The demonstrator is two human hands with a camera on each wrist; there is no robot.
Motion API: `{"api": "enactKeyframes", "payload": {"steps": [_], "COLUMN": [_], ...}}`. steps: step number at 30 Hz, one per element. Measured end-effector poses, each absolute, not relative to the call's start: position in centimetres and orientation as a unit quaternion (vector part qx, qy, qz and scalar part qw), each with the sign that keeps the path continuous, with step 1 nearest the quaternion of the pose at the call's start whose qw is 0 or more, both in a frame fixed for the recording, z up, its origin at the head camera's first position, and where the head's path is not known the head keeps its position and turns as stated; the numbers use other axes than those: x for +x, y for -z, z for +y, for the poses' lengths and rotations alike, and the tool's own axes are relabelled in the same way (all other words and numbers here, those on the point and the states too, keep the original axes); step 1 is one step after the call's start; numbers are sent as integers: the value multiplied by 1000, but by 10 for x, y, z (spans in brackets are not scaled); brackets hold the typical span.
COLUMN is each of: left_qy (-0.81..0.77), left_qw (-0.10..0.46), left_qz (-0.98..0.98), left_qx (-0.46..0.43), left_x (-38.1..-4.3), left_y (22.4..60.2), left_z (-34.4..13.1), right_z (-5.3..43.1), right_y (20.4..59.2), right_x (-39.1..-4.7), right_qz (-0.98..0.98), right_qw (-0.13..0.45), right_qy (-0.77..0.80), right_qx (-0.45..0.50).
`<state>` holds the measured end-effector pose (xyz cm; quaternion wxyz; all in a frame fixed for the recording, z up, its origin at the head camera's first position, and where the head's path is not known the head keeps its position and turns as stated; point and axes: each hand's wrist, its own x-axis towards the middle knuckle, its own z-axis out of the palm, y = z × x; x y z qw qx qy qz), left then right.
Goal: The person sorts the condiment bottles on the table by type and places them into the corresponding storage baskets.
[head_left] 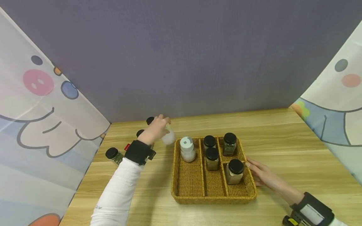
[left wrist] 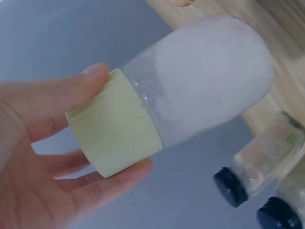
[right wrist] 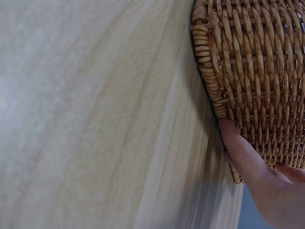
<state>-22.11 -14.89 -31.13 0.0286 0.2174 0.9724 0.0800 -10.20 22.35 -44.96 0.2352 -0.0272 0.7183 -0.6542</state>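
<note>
My left hand (head_left: 156, 129) pinches the pale yellow cap of a clear seasoning jar (left wrist: 209, 81) filled with white powder, thumb on one side and fingers on the other. In the head view this jar hangs tilted just left of the back corner of a woven basket (head_left: 214, 200). The fingers of my right hand (head_left: 266, 177) rest against the basket's right outer wall. A similar jar with a pale cap (head_left: 187, 145) stands in the left compartment. Black-lidded spice jars stand in the middle compartment (head_left: 212, 158), the back right one (head_left: 229, 144) and the front right one (head_left: 234, 172).
Left of the basket, a black-lidded jar of green flakes (head_left: 113, 155) lies tilted on the wooden table (head_left: 288, 141). More black-lidded jars (left wrist: 257, 162) are near my left hand, partly hidden by it in the head view. A grey panel (head_left: 198, 62) borders the table's back.
</note>
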Motion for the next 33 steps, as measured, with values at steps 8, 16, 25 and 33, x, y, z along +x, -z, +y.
{"api": "enactKeyframes", "payload": {"steps": [8,16,25,33], "left_qy": [-71,-59,-48,-60], "left_qw": [17,15,-2,4], "left_qz": [967,964,955,952], "left_qx": [246,259,293,300], "left_x": [-209,-200,-186,-173], "left_y": [294,284,274,270], "left_z": [-144,-140,-138,-137], "right_z": [223,223,223,223], "right_y": [450,450,449,449], "right_x": [-102,-102,-102,-102], "right_qz": [720,720,717,718], "right_qw": [232,235,236,234], "right_qy": [653,652,656,655], "right_qx": [-18,-15,-17,-17]}}
